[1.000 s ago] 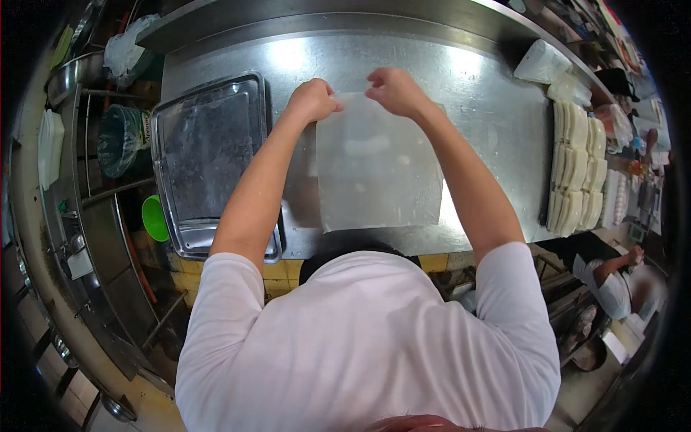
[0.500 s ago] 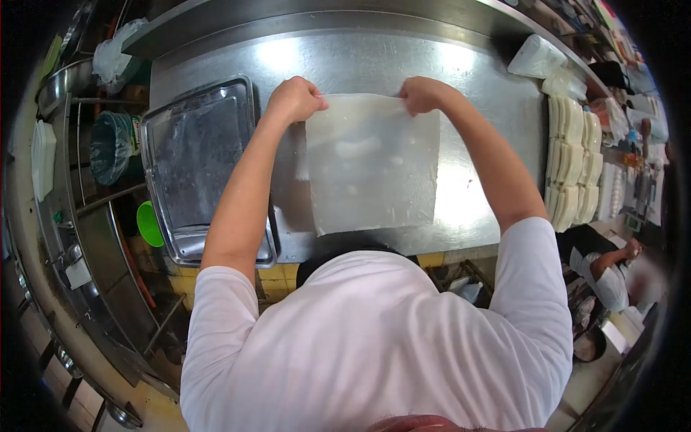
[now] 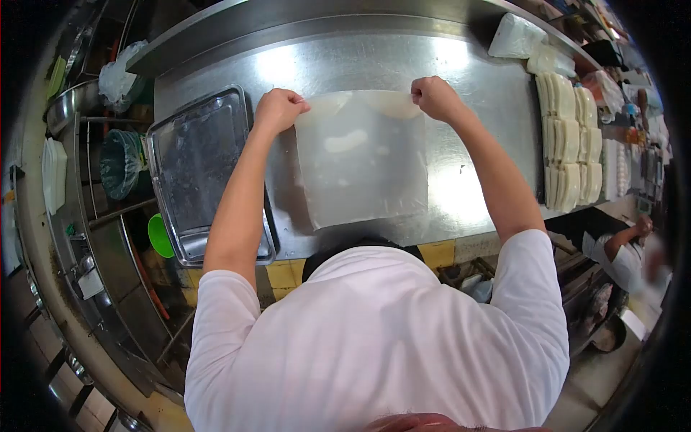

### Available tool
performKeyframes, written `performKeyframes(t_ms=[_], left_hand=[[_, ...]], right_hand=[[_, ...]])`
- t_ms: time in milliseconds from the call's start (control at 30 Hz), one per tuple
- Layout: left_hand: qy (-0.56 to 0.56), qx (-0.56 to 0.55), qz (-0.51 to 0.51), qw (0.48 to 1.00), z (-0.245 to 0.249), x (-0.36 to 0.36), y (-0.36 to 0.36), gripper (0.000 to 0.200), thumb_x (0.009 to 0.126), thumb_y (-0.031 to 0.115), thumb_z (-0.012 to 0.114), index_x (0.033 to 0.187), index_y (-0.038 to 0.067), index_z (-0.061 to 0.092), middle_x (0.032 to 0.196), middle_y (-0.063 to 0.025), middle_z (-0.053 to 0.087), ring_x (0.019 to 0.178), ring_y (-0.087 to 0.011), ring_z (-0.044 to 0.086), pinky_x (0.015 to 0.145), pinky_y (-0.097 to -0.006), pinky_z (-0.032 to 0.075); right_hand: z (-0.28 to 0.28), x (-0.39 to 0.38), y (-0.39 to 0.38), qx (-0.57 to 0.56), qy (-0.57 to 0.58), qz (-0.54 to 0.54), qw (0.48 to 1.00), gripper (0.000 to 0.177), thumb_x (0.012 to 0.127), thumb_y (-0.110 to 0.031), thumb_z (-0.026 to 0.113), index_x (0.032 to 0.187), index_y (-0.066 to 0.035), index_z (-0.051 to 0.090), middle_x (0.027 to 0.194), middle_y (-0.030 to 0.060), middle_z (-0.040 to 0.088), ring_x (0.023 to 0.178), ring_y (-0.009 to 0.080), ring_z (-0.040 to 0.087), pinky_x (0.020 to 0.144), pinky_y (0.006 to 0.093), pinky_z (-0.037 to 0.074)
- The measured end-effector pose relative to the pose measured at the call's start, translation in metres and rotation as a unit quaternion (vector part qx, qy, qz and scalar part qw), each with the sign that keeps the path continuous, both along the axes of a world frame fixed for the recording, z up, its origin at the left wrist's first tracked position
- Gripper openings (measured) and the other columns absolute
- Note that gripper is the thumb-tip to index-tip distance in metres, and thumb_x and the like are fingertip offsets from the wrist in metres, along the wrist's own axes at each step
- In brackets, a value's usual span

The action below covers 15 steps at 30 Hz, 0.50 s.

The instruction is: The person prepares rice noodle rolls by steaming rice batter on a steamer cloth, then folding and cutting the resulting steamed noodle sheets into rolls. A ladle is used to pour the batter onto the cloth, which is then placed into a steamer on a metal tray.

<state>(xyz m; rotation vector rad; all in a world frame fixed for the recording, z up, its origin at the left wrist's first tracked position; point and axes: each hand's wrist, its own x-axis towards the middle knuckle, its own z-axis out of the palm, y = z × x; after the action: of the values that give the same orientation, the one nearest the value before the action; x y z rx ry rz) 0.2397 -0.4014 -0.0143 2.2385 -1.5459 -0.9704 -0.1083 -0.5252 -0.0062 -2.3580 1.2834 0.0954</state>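
Observation:
A thin, whitish, translucent square sheet spreads over the steel table in front of me. My left hand pinches its far left corner between thumb and fingers. At the far right corner, my right hand is closed on the sheet's edge. The far edge runs nearly straight between my two hands, and pale patches show in the sheet's middle. How much of the sheet touches the table I cannot tell.
A metal tray lies left of my left arm. Stacked folded white sheets and plastic bags are at the table's right. A green bowl sits beyond the left edge. Another person is at the far right.
My hands have moved slightly apart and the sheet's far edge is stretched straighter between them. The camera view has shifted a little.

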Motion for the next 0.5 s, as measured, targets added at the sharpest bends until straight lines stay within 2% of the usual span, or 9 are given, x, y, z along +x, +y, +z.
performKeyframes(t_ms=[67,133,267,333,433,500], left_hand=[[0.001,-0.025,0.005,1.000,0.011,-0.004,0.014,0.029,0.079,0.030,0.081,0.095,0.006,0.078,0.091,-0.0125,0.075,0.082,-0.0248,0.071,0.078,-0.0354,0.054],[-0.003,-0.033,0.026,0.999,0.032,-0.012,0.032,0.024,0.081,0.029,0.077,0.093,0.008,0.078,0.090,-0.0129,0.075,0.084,-0.0268,0.071,0.079,-0.0368,0.054],[0.002,-0.108,0.037,0.994,0.030,-0.020,0.086,0.020,0.083,0.027,0.075,0.092,0.009,0.078,0.089,-0.0103,0.073,0.085,-0.0278,0.068,0.079,-0.0379,0.053],[-0.076,-0.164,-0.059,0.982,0.022,-0.026,0.116,0.013,0.084,0.022,0.073,0.089,0.010,0.078,0.091,-0.0080,0.070,0.092,-0.0287,0.065,0.081,-0.0395,0.052],[-0.059,-0.142,-0.091,0.984,0.005,-0.038,0.159,0.009,0.083,0.017,0.073,0.088,0.011,0.077,0.092,-0.0072,0.068,0.097,-0.0294,0.062,0.084,-0.0409,0.051],[-0.055,-0.124,-0.076,0.988,0.003,-0.044,0.176,0.008,0.082,0.016,0.073,0.087,0.010,0.077,0.093,-0.0074,0.069,0.098,-0.0294,0.062,0.085,-0.0408,0.051]], right_hand=[[0.009,-0.008,0.012,-0.005,-0.024,-0.015,1.000,0.012,0.082,-0.008,0.064,0.089,0.000,0.071,0.083,0.0211,0.070,0.077,0.0378,0.066,0.073,0.0435,0.053],[0.023,-0.016,0.029,-0.013,-0.072,-0.040,0.997,0.014,0.084,-0.008,0.061,0.089,-0.001,0.072,0.086,0.0216,0.070,0.082,0.0400,0.068,0.075,0.0463,0.054],[0.031,-0.037,0.073,-0.002,-0.129,-0.093,0.987,0.014,0.085,-0.011,0.064,0.089,-0.001,0.072,0.088,0.0224,0.070,0.083,0.0407,0.067,0.077,0.0458,0.053],[0.021,-0.051,0.100,-0.003,-0.130,-0.096,0.987,0.014,0.085,-0.011,0.064,0.091,-0.002,0.073,0.089,0.0224,0.070,0.085,0.0406,0.068,0.078,0.0457,0.054],[-0.001,-0.067,0.144,0.031,-0.083,-0.086,0.992,0.016,0.086,-0.010,0.063,0.094,-0.002,0.075,0.091,0.0218,0.071,0.090,0.0407,0.068,0.083,0.0468,0.054],[-0.005,-0.069,0.161,0.018,-0.079,-0.067,0.994,0.019,0.086,-0.009,0.062,0.098,-0.001,0.075,0.096,0.0215,0.071,0.091,0.0415,0.067,0.085,0.0482,0.054]])
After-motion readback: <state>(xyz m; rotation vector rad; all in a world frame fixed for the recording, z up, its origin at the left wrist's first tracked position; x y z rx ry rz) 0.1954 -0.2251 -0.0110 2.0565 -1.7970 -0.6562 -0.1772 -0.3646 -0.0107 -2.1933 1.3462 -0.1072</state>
